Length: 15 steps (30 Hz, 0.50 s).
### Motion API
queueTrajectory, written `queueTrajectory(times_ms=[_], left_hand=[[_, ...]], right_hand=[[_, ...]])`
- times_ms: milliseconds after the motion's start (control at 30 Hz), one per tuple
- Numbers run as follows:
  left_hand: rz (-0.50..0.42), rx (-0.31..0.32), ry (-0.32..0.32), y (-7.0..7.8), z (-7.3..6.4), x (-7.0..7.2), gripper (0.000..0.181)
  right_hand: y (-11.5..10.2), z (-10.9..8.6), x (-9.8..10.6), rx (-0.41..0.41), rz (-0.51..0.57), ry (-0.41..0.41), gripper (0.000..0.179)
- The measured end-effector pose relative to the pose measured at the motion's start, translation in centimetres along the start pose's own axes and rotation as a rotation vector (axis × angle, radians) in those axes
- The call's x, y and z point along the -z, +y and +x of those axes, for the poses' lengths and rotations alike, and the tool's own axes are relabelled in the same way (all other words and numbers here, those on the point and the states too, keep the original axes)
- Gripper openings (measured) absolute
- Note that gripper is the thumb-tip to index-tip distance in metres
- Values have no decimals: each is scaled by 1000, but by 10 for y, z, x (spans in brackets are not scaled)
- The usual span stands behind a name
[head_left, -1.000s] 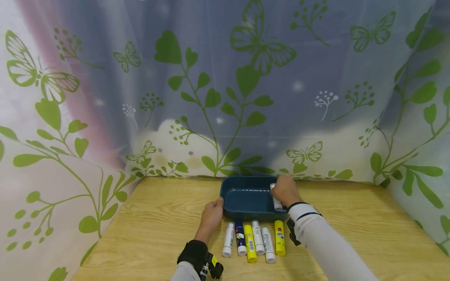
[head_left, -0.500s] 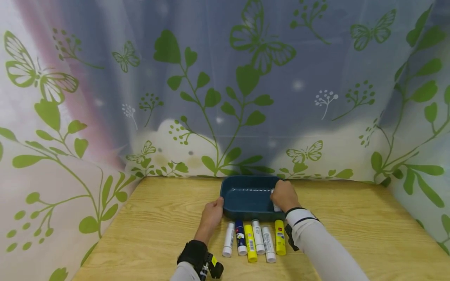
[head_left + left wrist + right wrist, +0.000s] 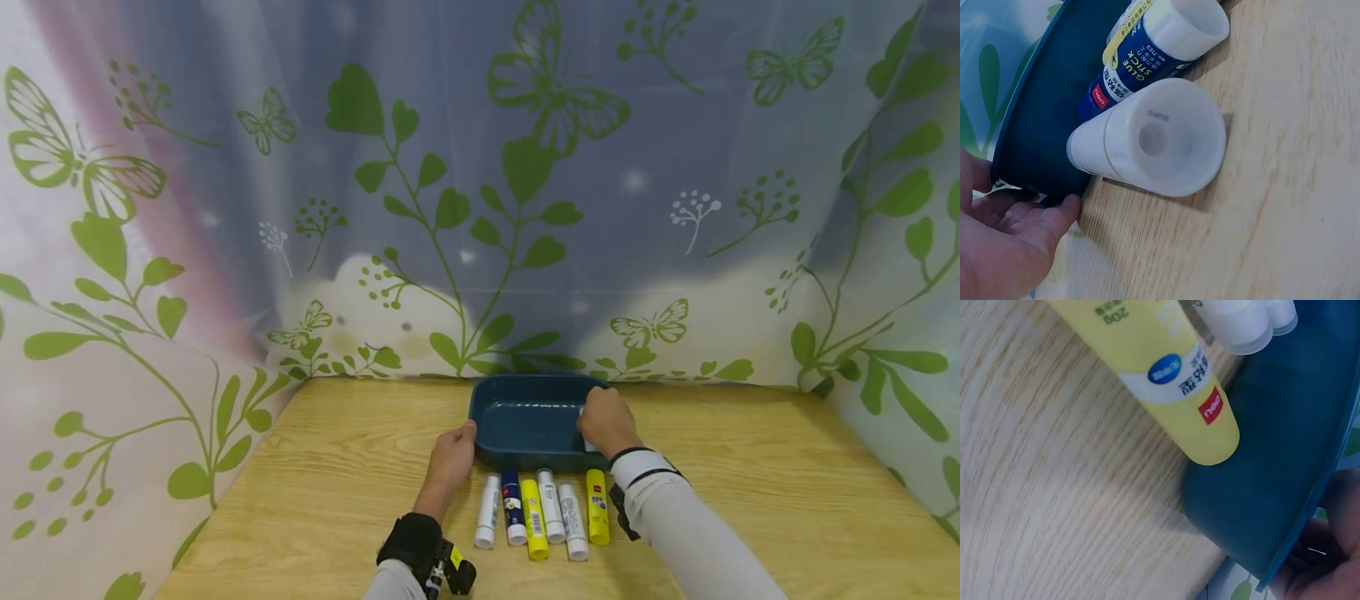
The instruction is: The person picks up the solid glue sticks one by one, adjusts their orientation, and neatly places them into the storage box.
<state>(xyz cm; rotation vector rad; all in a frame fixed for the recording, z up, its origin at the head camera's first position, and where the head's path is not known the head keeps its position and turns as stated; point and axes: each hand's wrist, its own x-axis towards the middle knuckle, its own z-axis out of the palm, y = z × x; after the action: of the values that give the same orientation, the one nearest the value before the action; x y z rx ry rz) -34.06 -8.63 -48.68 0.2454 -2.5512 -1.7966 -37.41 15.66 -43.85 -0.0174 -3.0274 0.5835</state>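
Note:
A dark teal dish (image 3: 517,460) stands on the wooden table. My left hand (image 3: 448,462) grips its left end, the thumb at the rim and the fingers against the outer wall in the left wrist view. Inside the right end, my right hand (image 3: 609,419) holds a white glue stick (image 3: 589,445), mostly hidden behind the fingers. Along the dish's front lies a row of glue sticks: a white one (image 3: 1166,137) at the left, then a blue one (image 3: 1129,72), a yellow one (image 3: 534,518), two more white ones and a yellow one (image 3: 1179,387) at the right.
The wooden table (image 3: 360,450) reaches back to a curtain (image 3: 420,208) printed with green leaves and butterflies, which also hangs at both sides. Each wrist carries a strapped camera; the left wrist camera (image 3: 459,571) sits close to the leftmost white glue stick.
My right hand has lowered the white glue stick into the dish's right end and shifted slightly toward me. The left hand stays at the dish's left end; the row in front is unchanged.

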Motion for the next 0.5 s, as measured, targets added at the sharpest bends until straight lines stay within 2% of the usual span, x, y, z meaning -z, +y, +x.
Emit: queueTrajectory(times_ms=[500], left_hand=[[-5, -8, 3, -1, 0, 2, 49]], right_hand=[[2, 4, -7, 19, -14, 34, 17]])
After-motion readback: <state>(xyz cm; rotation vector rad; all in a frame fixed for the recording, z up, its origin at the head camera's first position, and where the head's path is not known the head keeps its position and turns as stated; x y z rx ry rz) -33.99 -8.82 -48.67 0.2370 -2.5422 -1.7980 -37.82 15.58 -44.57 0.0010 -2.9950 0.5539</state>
